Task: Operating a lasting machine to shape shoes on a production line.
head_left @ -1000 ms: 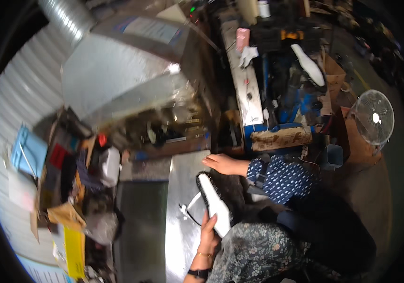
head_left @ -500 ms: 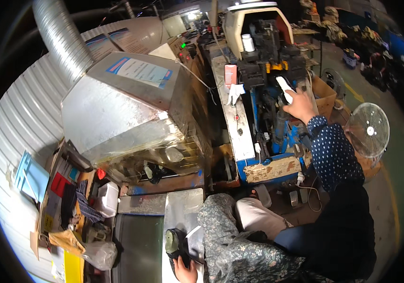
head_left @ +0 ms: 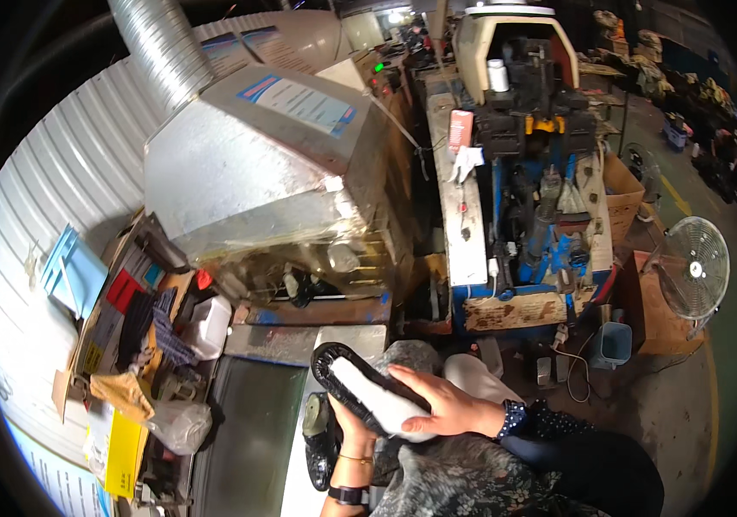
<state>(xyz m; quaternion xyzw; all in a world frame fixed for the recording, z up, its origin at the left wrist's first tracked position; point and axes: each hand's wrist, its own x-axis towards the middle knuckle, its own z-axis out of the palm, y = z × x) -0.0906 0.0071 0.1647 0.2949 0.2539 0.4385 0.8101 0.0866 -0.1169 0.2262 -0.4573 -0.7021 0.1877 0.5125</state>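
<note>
Above my lap I hold a black shoe (head_left: 327, 360), tilted, with a white insole-shaped piece (head_left: 366, 388) lying lengthwise against its face. My left hand (head_left: 353, 422) is wrapped round the shoe from below and behind. From the right, my right hand (head_left: 446, 403) grips the piece and the near end of the shoe, thumb on the white surface and fingers over the shoe's edge. Beside my left wrist another black shoe (head_left: 321, 452) with a greenish inside rests on the metal ledge.
A dark conveyor belt (head_left: 252, 431) runs into the metal hooded oven (head_left: 256, 164), with a dark shoe (head_left: 298, 289) in its opening. Ahead right stands a blue-framed press machine (head_left: 549, 207). A fan (head_left: 694, 269) and a grey bin (head_left: 614, 346) stand right. Shelves (head_left: 140, 319) line the left.
My right hand has come back from the press machine to my lap with the white piece, which now lies against a shoe. My left hand has risen and grips that shoe.
</note>
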